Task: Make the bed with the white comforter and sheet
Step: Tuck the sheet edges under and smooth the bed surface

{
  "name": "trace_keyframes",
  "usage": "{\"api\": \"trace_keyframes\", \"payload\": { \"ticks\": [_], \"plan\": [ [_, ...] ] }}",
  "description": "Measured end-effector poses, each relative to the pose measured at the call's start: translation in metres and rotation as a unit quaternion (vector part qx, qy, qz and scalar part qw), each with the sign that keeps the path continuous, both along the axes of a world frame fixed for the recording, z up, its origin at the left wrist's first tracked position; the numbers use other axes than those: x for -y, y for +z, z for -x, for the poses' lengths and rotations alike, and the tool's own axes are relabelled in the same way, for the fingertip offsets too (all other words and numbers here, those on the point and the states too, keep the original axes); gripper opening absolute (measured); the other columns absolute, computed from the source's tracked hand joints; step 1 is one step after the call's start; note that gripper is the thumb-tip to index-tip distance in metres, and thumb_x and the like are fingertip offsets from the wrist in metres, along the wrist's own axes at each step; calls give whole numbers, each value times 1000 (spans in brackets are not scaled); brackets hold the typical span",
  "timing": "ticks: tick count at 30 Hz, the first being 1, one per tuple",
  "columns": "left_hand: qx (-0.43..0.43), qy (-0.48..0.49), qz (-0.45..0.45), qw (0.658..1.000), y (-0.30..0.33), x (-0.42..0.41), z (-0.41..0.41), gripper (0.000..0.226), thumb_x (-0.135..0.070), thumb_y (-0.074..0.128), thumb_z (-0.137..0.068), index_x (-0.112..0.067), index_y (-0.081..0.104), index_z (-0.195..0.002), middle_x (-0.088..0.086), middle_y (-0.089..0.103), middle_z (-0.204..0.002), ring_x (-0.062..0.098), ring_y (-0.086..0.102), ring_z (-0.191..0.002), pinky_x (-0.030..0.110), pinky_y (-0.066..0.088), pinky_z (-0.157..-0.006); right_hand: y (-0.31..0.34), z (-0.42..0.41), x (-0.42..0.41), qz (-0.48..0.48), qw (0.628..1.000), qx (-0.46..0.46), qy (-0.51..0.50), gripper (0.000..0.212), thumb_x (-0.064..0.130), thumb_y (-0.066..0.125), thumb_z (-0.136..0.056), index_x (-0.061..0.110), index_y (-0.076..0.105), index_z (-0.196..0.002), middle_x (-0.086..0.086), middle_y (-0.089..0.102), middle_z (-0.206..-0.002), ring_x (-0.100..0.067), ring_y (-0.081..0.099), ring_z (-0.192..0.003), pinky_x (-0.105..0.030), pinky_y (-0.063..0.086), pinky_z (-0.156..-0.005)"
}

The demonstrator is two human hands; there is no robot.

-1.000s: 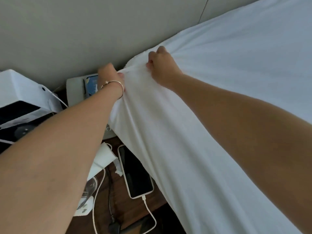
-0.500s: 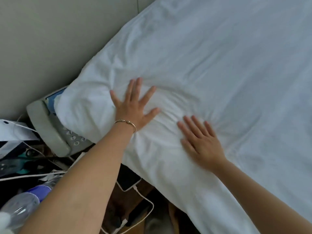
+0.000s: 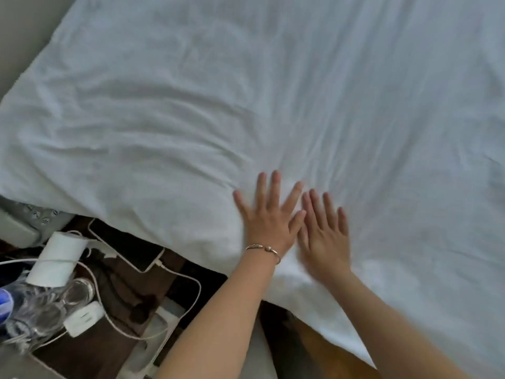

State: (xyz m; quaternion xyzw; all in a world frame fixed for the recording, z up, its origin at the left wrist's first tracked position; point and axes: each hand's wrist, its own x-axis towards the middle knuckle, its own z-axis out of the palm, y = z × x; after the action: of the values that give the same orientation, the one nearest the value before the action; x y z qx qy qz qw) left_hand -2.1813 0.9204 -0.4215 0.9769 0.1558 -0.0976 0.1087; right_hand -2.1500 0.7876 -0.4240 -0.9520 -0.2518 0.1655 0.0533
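Observation:
The white sheet (image 3: 300,105) covers the bed and fills most of the view, with soft wrinkles fanning out from the near edge. My left hand (image 3: 269,217), with a bracelet at the wrist, lies flat on the sheet near the bed's edge, fingers spread. Right beside it, my right hand (image 3: 325,231) also presses flat on the cloth, fingers straight and slightly blurred. The two hands nearly touch. No comforter can be told apart from the sheet.
A dark wooden nightstand (image 3: 117,294) stands at the lower left, crowded with a phone on a cable (image 3: 128,247), a white cylinder (image 3: 56,258), a charger plug (image 3: 82,318), a plastic bottle (image 3: 35,305) and a desk telephone (image 3: 24,222). The grey wall (image 3: 19,28) is at the upper left.
A second ago both hands gripped the sheet's corner by the wall. Since then they let go, opened flat and slid along the bed edge, ending close together.

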Motion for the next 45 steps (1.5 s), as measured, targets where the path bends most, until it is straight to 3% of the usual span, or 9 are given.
{"api": "trace_keyframes", "payload": {
  "ticks": [5,9,14,17,25,31,36,40,45],
  "plan": [
    [-70,56,-52,995,11,3,31,72,-69,31,-85,-42,18,-150,12,12,-160,35,4,-148,76,-3,-101,22,75,68,-93,979,-136,118,57,48,36,-96,40,26,-152,13,20,-160,-11,14,-149,-40,12,-120],
    [-72,142,-32,987,49,63,-22,43,-45,45,-85,-21,54,-119,12,49,-121,37,38,-123,72,2,-108,45,5,100,-270,950,-47,-148,33,33,50,-90,33,65,-119,11,69,-116,-10,62,-107,-43,53,-89],
    [-10,-19,-31,999,3,134,0,70,-72,31,-88,-38,27,-150,11,19,-158,36,13,-147,75,0,-104,20,-52,175,18,991,-8,-135,55,50,22,-101,43,4,-153,8,-2,-164,-16,-7,-150,-42,-2,-119],
    [-31,-138,-41,989,-7,149,68,84,-84,28,-79,-44,16,-151,7,5,-160,39,5,-147,74,-3,-105,8,32,211,40,996,-25,-73,58,60,9,-97,49,-14,-149,9,-14,-162,-14,-14,-149,-43,-4,-118],
    [179,-159,141,961,46,182,1,29,-43,50,-84,-23,72,-86,-2,63,-89,25,58,-83,34,40,-77,59,4,255,-175,965,19,-193,25,33,56,-96,39,64,-118,12,69,-111,-8,64,-101,-26,49,-79],
    [-12,-186,-14,982,4,257,-28,68,-71,23,-88,-46,12,-150,7,0,-162,32,-4,-148,66,-6,-109,9,-28,285,20,971,15,-237,53,50,15,-101,46,1,-152,10,-8,-163,-16,-9,-150,-41,-4,-120],
    [18,-455,-7,890,-5,257,63,85,-81,38,-77,-39,25,-150,4,6,-162,29,1,-149,64,1,-113,22,87,320,-120,958,-86,-247,51,53,29,-101,49,15,-150,14,5,-162,-8,2,-150,-37,6,-121],
    [74,-631,191,748,3,240,38,42,-54,62,-83,-29,69,-117,-2,64,-122,18,58,-113,39,36,-106,65,59,338,-381,797,-69,-463,20,24,56,-97,27,69,-112,9,72,-103,-12,68,-96,-44,54,-87],
    [203,-219,177,938,34,332,-29,26,-22,54,-88,-14,68,-109,8,61,-118,27,56,-113,41,45,-94,58,-44,356,-232,895,47,-378,40,33,48,-99,32,50,-140,5,38,-152,-16,29,-142,-32,22,-116]
  ]
}}
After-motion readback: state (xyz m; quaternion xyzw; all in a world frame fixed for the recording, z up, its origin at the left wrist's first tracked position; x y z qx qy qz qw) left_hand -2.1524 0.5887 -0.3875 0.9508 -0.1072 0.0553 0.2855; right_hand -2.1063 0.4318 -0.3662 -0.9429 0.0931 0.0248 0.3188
